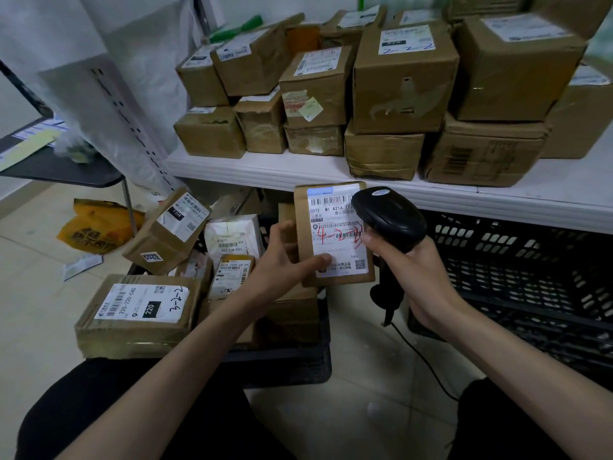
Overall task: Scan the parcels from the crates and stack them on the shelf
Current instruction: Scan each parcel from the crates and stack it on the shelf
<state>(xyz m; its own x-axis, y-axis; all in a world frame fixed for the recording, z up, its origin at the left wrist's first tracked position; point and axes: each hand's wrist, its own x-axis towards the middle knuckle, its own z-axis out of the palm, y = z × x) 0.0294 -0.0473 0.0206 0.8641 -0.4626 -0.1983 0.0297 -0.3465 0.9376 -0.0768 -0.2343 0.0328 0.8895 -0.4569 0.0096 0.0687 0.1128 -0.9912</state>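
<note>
A pale tiled floor (348, 423) and a white wall sit behind everything, with a long white shelf (497, 194) across the back.

The left hand (285, 263) holds a small flat brown cardboard parcel (333, 234) upright, thumb pressed on the front near the bottom and fingers curled round the left edge. The parcel hangs in the air just under the shelf edge. Its big white label (338, 234) has black bar codes and red pen marks.

Just right of the parcel, touching its label edge, is the black hand scanner (388, 217). The right hand (418, 273) is wrapped tight around its handle. A thin black cable (424, 360) runs down from it to the floor.

Below and left of the held parcel, a dark plastic crate (292, 363) is full of more brown parcels (136, 313). One tilted parcel (169, 227) leans at the top left of that pile. Right of the scanner sits another black plastic crate with holes (517, 280), under the shelf.

Up above the hands, many brown cardboard boxes (401, 81) are stacked on the shelf in two layers.

Far left, a yellow plastic bag (96, 230) lies on the floor by a dark table (59, 174).

The scanner hides the right part of the label. The small label words are too tiny to read. The shelf boxes on the right are cut off by the picture edge.
</note>
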